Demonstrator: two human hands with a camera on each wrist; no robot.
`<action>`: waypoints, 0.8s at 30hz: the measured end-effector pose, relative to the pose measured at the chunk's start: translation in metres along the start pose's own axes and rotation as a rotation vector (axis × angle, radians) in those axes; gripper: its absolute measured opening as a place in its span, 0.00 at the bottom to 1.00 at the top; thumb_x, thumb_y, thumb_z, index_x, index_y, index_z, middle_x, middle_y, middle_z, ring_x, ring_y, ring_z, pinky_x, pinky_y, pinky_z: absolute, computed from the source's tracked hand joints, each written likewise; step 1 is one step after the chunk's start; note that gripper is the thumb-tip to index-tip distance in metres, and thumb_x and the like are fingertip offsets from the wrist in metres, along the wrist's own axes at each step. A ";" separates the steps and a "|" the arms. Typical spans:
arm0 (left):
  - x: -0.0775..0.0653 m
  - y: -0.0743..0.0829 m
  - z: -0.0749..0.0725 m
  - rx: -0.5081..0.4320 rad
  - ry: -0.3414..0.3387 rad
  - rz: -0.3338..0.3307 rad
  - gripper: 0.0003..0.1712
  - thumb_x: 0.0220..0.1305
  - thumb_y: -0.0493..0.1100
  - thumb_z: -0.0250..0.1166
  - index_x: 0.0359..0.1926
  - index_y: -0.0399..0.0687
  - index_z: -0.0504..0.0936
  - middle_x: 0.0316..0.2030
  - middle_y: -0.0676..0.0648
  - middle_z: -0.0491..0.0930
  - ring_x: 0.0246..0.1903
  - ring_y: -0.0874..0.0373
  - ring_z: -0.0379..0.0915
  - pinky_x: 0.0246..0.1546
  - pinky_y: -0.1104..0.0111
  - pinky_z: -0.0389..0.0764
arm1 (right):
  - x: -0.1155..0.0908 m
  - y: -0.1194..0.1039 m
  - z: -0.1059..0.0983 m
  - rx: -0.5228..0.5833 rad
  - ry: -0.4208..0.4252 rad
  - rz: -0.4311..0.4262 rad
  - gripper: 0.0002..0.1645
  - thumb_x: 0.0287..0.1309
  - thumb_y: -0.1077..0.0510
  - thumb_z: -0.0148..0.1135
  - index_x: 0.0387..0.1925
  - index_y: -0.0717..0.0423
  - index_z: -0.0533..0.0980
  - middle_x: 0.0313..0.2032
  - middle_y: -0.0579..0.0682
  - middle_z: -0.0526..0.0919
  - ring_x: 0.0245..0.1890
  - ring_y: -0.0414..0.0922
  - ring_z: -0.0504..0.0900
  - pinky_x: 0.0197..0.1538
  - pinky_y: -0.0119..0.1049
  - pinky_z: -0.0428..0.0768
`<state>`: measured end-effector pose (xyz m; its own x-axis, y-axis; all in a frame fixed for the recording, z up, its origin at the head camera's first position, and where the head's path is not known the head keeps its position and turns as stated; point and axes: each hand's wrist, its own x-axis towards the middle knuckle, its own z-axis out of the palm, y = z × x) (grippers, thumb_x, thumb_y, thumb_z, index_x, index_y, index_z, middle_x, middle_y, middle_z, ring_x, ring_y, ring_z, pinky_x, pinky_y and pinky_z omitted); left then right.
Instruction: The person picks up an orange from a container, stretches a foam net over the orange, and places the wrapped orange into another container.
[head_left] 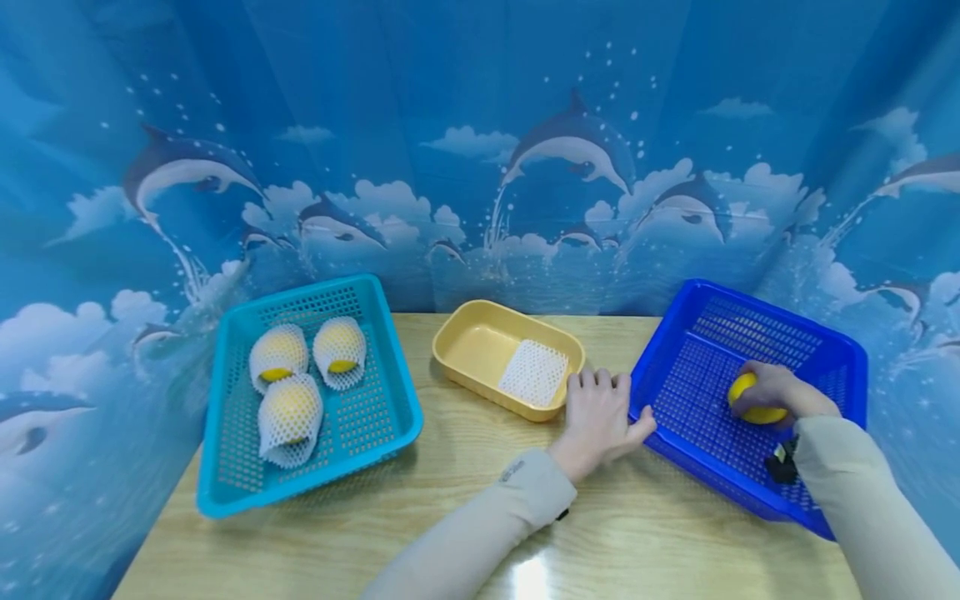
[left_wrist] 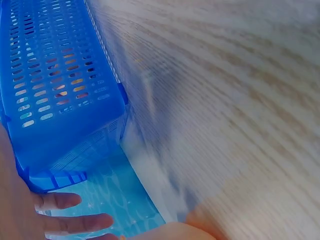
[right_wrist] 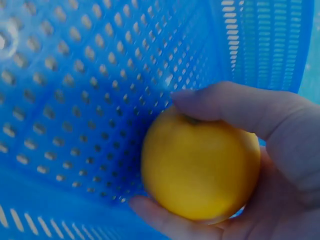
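Note:
My right hand [head_left: 787, 396] reaches down into the dark blue basket [head_left: 708, 450] and grips a round yellow fruit [right_wrist: 200, 167]. In the right wrist view the thumb lies over the fruit's dimpled top, with a finger curled under the other side, close over the perforated basket floor. My left hand [head_left: 600, 417], fingers spread, is between the yellow tray [head_left: 468, 379] and the blue basket. Its thumb is right at the basket's near-left rim, and its fingertips are beside the tray's right end. A white foam net [head_left: 534, 372] lies flat in the tray.
At the left stands a teal basket [head_left: 408, 412] with three yellow fruits [head_left: 291, 412] in white foam nets. The wooden table [head_left: 465, 492] ends at a blue dolphin curtain [head_left: 450, 125] behind the containers.

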<state>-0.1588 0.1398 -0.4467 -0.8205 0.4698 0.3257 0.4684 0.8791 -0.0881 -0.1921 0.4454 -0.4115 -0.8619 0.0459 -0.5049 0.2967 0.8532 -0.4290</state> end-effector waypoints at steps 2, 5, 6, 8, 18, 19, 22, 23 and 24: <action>0.000 0.000 0.000 0.001 -0.011 0.005 0.31 0.66 0.70 0.38 0.50 0.57 0.75 0.43 0.49 0.79 0.42 0.51 0.72 0.38 0.61 0.69 | -0.002 -0.004 0.001 0.016 -0.027 -0.011 0.42 0.50 0.55 0.71 0.59 0.70 0.60 0.46 0.75 0.65 0.43 0.66 0.72 0.34 0.51 0.84; 0.000 0.000 -0.001 0.009 -0.012 0.007 0.31 0.66 0.70 0.37 0.50 0.57 0.74 0.43 0.49 0.79 0.42 0.52 0.71 0.38 0.61 0.69 | -0.005 -0.010 0.003 0.047 -0.057 -0.025 0.41 0.51 0.55 0.71 0.59 0.69 0.61 0.46 0.73 0.66 0.43 0.65 0.73 0.35 0.50 0.84; 0.000 0.000 -0.001 0.009 -0.009 0.008 0.31 0.66 0.70 0.38 0.50 0.57 0.75 0.43 0.49 0.79 0.41 0.52 0.71 0.37 0.61 0.69 | -0.007 -0.012 0.004 0.055 -0.061 -0.029 0.41 0.51 0.55 0.71 0.59 0.69 0.61 0.46 0.73 0.66 0.43 0.64 0.73 0.35 0.50 0.84; -0.001 -0.001 -0.002 0.010 -0.008 0.011 0.31 0.66 0.70 0.38 0.50 0.57 0.75 0.43 0.49 0.79 0.41 0.52 0.72 0.37 0.61 0.69 | -0.009 -0.016 0.005 0.063 -0.071 -0.045 0.40 0.52 0.55 0.70 0.59 0.69 0.61 0.46 0.73 0.66 0.43 0.64 0.73 0.35 0.50 0.85; -0.003 0.001 -0.003 0.016 -0.003 0.016 0.31 0.67 0.69 0.38 0.51 0.56 0.75 0.44 0.49 0.80 0.43 0.52 0.72 0.37 0.61 0.69 | -0.029 -0.047 0.000 0.044 -0.027 -0.137 0.42 0.50 0.56 0.71 0.61 0.67 0.61 0.46 0.71 0.68 0.41 0.62 0.75 0.31 0.48 0.85; -0.003 0.001 -0.003 0.017 0.003 0.015 0.31 0.68 0.69 0.38 0.51 0.56 0.75 0.43 0.49 0.80 0.43 0.52 0.72 0.37 0.61 0.69 | -0.031 -0.050 0.000 0.037 -0.019 -0.146 0.42 0.50 0.56 0.71 0.61 0.67 0.61 0.46 0.71 0.68 0.40 0.62 0.75 0.30 0.48 0.85; -0.005 0.001 -0.003 0.018 0.012 0.016 0.31 0.69 0.69 0.37 0.50 0.56 0.75 0.43 0.49 0.80 0.44 0.52 0.73 0.37 0.62 0.69 | -0.037 -0.059 -0.001 0.015 0.002 -0.177 0.43 0.49 0.56 0.72 0.61 0.66 0.62 0.46 0.70 0.69 0.39 0.61 0.75 0.30 0.47 0.84; -0.006 0.001 -0.003 0.018 0.014 0.016 0.31 0.69 0.69 0.37 0.50 0.55 0.75 0.42 0.49 0.80 0.44 0.51 0.73 0.37 0.62 0.69 | -0.039 -0.062 -0.001 0.007 0.010 -0.188 0.42 0.48 0.56 0.72 0.61 0.66 0.62 0.46 0.70 0.69 0.39 0.61 0.75 0.29 0.47 0.84; -0.007 0.002 -0.003 0.019 0.017 0.018 0.32 0.69 0.69 0.36 0.50 0.55 0.76 0.42 0.50 0.80 0.44 0.51 0.73 0.37 0.62 0.69 | -0.041 -0.064 -0.001 0.001 0.017 -0.198 0.43 0.48 0.56 0.73 0.61 0.66 0.62 0.46 0.70 0.69 0.39 0.60 0.75 0.29 0.46 0.84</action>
<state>-0.1517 0.1380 -0.4462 -0.8061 0.4843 0.3401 0.4766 0.8720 -0.1118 -0.1762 0.3893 -0.3625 -0.9103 -0.1145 -0.3978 0.1206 0.8460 -0.5194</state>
